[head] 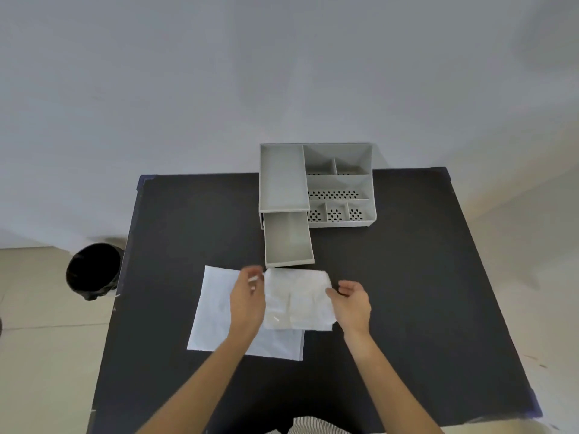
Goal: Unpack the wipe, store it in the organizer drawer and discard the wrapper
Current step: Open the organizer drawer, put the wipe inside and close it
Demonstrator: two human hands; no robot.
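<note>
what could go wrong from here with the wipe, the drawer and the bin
1. The wipe lies spread out, looking wider than the open drawer; unless folded small, it may bunch over the rim and block closing.
2. The clear wrapper overlaps the wipe; the left hand could drag both together.
3. The bin stands on the floor off the table's left edge, so a tossed wrapper might miss.

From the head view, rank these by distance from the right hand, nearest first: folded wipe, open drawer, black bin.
From the right hand:
1. Folded wipe, at its fingertips, just left.
2. Open drawer, ahead and left, pulled out of the organizer.
3. Black bin, on the floor, far left.
</note>
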